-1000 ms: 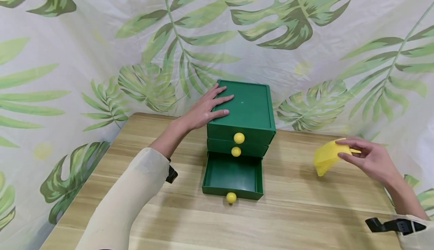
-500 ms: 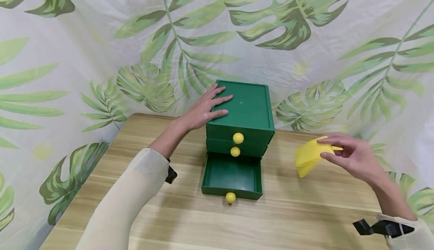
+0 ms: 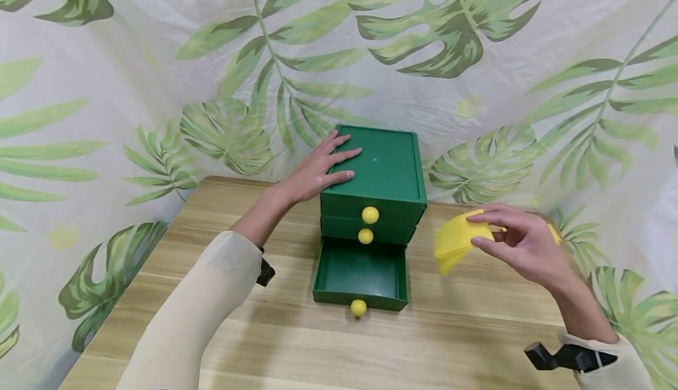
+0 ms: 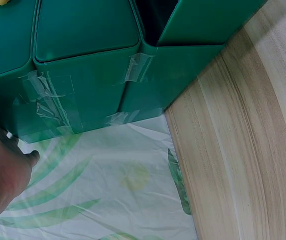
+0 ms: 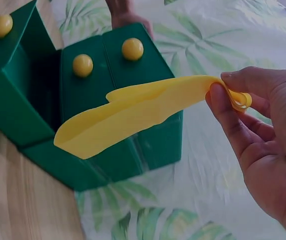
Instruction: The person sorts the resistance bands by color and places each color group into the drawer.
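Note:
My left hand (image 3: 315,172) rests with spread fingers on the top left edge of a small green drawer cabinet (image 3: 384,163). Its bottom drawer (image 3: 360,302) is pulled out and looks bare inside; the upper two stand closed. To the right of the cabinet, my right hand (image 3: 521,246) pinches a thin, folded yellow cloth (image 3: 455,238) between thumb and fingers. The cloth (image 5: 132,115) hangs in the air, its loose end toward the cabinet. In the left wrist view, part of my left hand (image 4: 10,170) shows at the cabinet's side.
Round yellow knobs (image 3: 370,215) stick out from the drawer fronts. A yellow patch (image 3: 555,234) shows behind my right hand; its kind is hidden. The wooden table (image 3: 254,343) meets a leaf-patterned curtain (image 3: 296,37) at the back and sides.
My right hand has moved left with the yellow cloth, closer to the cabinet, uncovering the yellow patch behind it. My left hand stays on the cabinet.

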Tool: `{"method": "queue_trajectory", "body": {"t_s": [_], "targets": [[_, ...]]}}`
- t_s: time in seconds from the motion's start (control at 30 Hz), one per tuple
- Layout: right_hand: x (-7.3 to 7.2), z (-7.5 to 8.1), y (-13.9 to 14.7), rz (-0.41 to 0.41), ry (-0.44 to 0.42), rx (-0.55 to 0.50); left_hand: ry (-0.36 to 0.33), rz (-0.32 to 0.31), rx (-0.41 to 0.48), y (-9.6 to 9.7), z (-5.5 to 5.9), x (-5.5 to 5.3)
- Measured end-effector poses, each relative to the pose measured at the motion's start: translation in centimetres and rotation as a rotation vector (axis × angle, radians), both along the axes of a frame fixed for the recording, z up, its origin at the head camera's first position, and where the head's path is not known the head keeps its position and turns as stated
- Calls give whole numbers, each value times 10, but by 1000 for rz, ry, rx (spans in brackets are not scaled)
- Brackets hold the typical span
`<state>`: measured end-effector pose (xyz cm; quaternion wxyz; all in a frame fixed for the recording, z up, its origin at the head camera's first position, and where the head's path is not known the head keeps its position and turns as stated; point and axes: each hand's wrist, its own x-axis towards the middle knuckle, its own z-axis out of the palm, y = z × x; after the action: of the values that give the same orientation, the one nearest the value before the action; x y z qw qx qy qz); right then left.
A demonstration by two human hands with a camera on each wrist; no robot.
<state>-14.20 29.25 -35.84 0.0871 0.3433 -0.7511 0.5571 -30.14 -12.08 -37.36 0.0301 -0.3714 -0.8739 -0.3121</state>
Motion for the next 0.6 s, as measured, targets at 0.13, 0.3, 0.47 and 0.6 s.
{"method": "queue_trajectory", "body": {"t_s": [0.13,0.3,0.47,0.6], "targets": [[-2,-1,-15,95,14,-70,4,1,-4,0,-1,-1],[-2,-2,-31,75,-14,-36,0,1,1,0,0,-1],[-1,-5,-49,56,-54,-2,0,0,2,0,-1,-2],[-3,-9,-62,82,-53,-15,-3,1,5,-1,-2,-3]]}}
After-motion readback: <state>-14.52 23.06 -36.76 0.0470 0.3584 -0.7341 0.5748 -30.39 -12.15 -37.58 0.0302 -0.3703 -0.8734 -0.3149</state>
